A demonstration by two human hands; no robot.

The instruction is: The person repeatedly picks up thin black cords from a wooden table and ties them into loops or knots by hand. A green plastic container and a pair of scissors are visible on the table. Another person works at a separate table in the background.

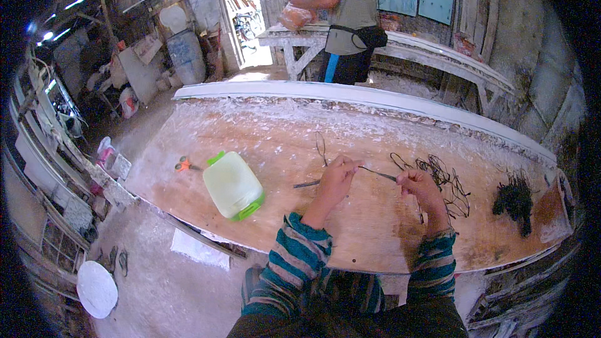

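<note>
A thin black cord (379,173) runs taut between my two hands, over the wooden tabletop (369,231). My left hand (337,181) pinches one end, with a thin dark loop (320,144) showing beyond it and a short dark strip (307,184) lying beside it. The other end is between the closed fingers of my right hand (422,189). Just right of that hand lies a loose tangle of black cord (447,181). Farther right is a denser black bundle of strands (514,203).
To the left are a pale plastic container with green clips (233,184) and orange-handled scissors (183,164). A raised white board (350,95) edges the table's far side. Beyond it a person (347,19) stands by another bench (432,53), holding a reddish bag (297,17).
</note>
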